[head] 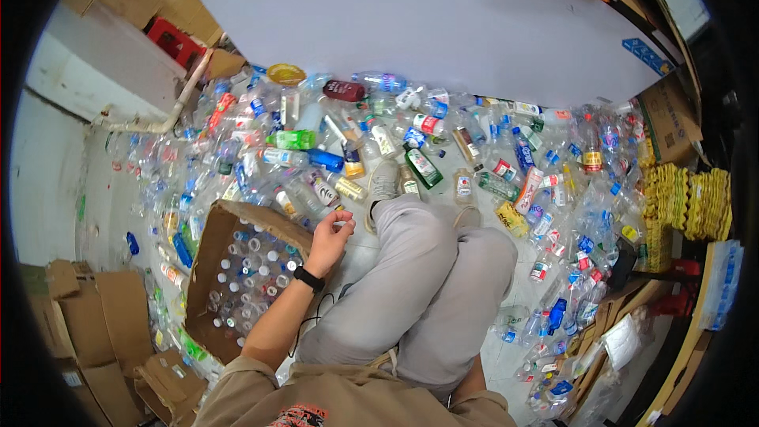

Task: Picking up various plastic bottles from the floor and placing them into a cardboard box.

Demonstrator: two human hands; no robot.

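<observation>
My left hand (334, 238) hovers with bent fingers beside the right rim of a cardboard box (204, 261); whether it holds something small is unclear. Clear plastic bottles (259, 270), many with white caps, stand upright inside the box. My right hand is out of view; only part of that forearm shows beside my thigh. Before my shoes lie a green bottle (423, 166), a clear labelled bottle (463, 187) and a bottle with a pale yellow label (347, 187).
Loose plastic bottles (522, 151) cover much of the floor around me. A white cabinet-like appliance (415, 24) stands ahead. Yellow egg trays (688, 198) are stacked at right, and folded cardboard (107, 320) lies at left. A pipe (184, 98) runs along the left wall.
</observation>
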